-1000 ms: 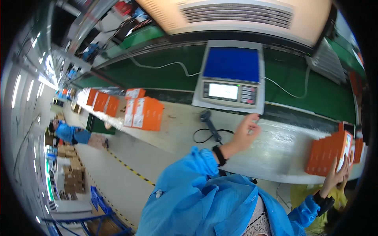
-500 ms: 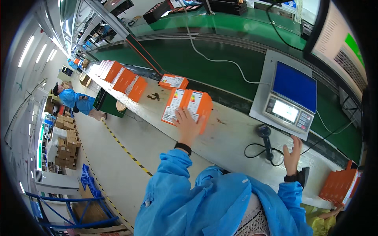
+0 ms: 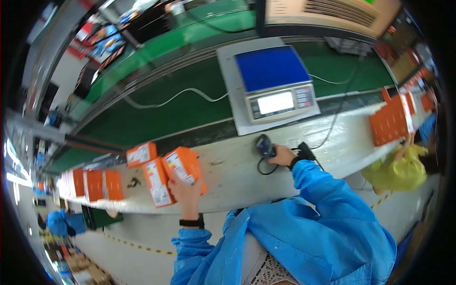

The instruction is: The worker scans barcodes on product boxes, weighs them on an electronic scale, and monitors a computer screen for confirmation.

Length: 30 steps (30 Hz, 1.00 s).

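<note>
My left hand, a little blurred, lies with outstretched fingers against the labelled faces of two orange boxes at the table's near edge. The right-hand orange box leans beside the left-hand orange box, both with white labels. A smaller orange box sits just behind them. My right hand is closed round the handle of a black handheld barcode scanner, which lies low over the table with its head pointing away from me. The scanner's cable loops beneath the hand.
A weighing scale with a blue platform stands behind the scanner, below a monitor. The green conveyor belt runs along the far side. More orange boxes line the left; an orange carton and a person in yellow are right.
My view has swung to the right. My right hand has gone from open beside the scanner to gripping it. The two orange boxes under my left hand have come slightly apart.
</note>
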Tool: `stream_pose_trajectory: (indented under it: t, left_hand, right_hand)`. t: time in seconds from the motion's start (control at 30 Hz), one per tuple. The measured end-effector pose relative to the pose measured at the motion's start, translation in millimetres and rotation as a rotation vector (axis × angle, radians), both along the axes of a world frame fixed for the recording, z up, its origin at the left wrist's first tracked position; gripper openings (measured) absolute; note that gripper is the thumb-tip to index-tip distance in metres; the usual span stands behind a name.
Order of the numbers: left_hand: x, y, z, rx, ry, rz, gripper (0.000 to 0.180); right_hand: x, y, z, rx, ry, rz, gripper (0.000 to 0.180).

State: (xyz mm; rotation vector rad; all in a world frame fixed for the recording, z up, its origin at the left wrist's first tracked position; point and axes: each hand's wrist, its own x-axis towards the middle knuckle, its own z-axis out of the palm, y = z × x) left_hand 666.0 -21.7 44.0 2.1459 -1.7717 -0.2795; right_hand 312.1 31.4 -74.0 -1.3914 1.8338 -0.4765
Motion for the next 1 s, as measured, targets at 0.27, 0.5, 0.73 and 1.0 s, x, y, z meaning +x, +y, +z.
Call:
stream_pose_trajectory:
  t: [0.27,0.5,0.73,1.0]
  left_hand:
    - [-98,-37,40,-0.175,0.363,-0.335,0.085]
    - [-294,-126,49,-0.162,0.333,-0.476,0.087]
    - [-397,-152,38,0.104,0.115,-0.379,0.091]
    - [-369,-135,16,-0.209,0.037,-0.33,0.077]
  right_hand:
    - [-5,44,42,-0.133,-0.157,-0.217,0.048]
    - [-37,84,77,-0.002,-0.14,-0.099,0.042]
    - [-72,107,106,0.103,-0.224,-0.089,0.048]
    - [-86,107,102,0.061,-0.252,-0.061,0.045]
